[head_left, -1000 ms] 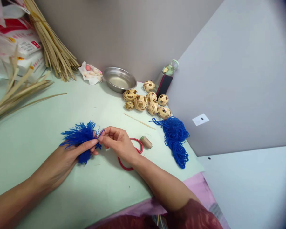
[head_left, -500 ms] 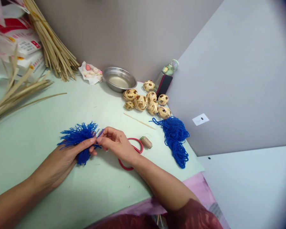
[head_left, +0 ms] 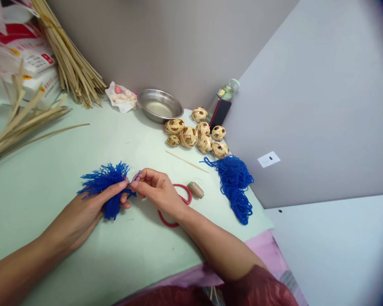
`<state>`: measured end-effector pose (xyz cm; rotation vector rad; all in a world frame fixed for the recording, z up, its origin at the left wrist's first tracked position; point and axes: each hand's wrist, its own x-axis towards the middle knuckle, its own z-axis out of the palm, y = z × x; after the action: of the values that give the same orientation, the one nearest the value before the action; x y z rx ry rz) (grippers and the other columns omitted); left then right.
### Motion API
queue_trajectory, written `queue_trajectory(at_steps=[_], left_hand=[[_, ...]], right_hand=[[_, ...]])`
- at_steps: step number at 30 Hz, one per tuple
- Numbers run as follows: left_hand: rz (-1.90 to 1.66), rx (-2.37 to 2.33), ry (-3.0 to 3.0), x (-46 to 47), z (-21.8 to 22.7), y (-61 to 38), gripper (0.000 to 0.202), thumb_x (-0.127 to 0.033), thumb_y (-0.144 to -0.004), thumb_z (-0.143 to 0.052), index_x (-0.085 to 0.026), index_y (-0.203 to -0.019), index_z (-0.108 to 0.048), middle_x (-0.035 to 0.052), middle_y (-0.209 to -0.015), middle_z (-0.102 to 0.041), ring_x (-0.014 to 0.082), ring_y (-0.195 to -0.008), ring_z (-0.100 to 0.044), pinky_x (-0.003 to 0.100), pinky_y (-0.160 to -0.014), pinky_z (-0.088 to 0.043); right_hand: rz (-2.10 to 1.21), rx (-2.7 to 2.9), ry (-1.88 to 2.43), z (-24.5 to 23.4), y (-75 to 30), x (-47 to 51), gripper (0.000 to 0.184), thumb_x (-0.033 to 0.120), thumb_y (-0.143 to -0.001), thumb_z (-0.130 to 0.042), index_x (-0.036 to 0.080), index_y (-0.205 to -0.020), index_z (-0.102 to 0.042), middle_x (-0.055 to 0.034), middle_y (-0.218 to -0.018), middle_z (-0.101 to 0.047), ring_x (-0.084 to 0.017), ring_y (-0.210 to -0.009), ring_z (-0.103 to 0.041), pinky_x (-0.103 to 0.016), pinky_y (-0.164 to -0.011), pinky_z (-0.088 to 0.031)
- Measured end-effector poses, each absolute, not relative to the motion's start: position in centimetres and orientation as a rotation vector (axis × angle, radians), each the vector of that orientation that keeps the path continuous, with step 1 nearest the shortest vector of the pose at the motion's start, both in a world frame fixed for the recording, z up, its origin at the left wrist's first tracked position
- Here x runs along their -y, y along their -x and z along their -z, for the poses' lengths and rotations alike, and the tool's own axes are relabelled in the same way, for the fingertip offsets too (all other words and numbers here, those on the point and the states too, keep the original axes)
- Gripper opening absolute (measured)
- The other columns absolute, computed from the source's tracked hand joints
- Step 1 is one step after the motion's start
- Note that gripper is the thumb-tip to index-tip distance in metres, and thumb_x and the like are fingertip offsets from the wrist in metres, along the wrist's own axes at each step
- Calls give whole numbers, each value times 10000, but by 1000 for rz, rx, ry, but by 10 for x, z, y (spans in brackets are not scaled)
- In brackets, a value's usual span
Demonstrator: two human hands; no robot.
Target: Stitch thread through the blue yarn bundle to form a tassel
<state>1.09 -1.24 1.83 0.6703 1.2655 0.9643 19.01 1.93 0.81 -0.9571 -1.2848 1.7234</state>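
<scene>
A fluffy blue yarn tassel lies on the pale green table, gripped by my left hand with thumb and fingers closed round its middle. My right hand pinches a thin strand at the tassel's right end, fingertips almost touching my left thumb. Under my right wrist lie red-handled scissors, and a small brown thread spool sits just to their right.
A pile of loose blue yarn lies at the right table edge. Several woven bamboo balls, a metal bowl, a phone and bottle stand at the back. Bamboo strips fill the back left. A thin stick lies mid-table.
Almost nothing: both hands stay on the tassel, with only slight shifts of the fingers and the yarn ends.
</scene>
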Motion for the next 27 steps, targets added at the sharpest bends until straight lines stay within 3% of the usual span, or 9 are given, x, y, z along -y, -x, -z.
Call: queue_trajectory(at_steps=[6, 11, 17, 23, 27], left_hand=[[-922, -1276, -729, 12, -15, -9, 446, -627, -551, -998, -234, -662, -817, 22, -638, -762, 195, -615, -642, 280, -537, -488], [-892, -1305, -799, 13, -16, -9, 390, -582, -545, -977, -241, -570, -789, 32, -615, -757, 212, -637, -659, 295, -609, -527], [-927, -1274, -749, 15, -11, -9, 347, -542, -580, -997, -251, -671, -833, 30, -646, -765, 217, -629, -662, 285, -562, -530], [-969, -1171, -588, 13, -9, -5, 255, -421, -685, -982, -220, -758, -844, 14, -703, -763, 188, -661, -660, 251, -591, -576], [-972, -1100, -601, 14, -16, -6, 299, -442, -716, -984, -209, -746, -799, -9, -658, -698, 163, -644, -609, 232, -586, -562]], right_hand=[[-1749, 1289, 869, -9, -189, -18, 345, 413, -823, -909, 212, -828, -629, 28, -746, -661, -112, -628, -530, -287, -689, -464], [-1805, 1258, 858, -8, -189, -15, 277, 355, -840, -876, 214, -901, -646, 6, -764, -738, -158, -701, -680, -314, -756, -525], [-1930, 1187, 827, -11, -187, -13, 306, 303, -801, -898, 224, -848, -607, 20, -721, -767, -159, -660, -717, -330, -770, -571], [-1893, 1197, 893, -13, -186, -13, 366, 376, -757, -940, 228, -846, -617, 25, -710, -752, -164, -671, -700, -346, -802, -577], [-1807, 1267, 980, -11, -188, -13, 352, 397, -791, -929, 223, -844, -628, 11, -733, -725, -167, -710, -675, -316, -760, -536]])
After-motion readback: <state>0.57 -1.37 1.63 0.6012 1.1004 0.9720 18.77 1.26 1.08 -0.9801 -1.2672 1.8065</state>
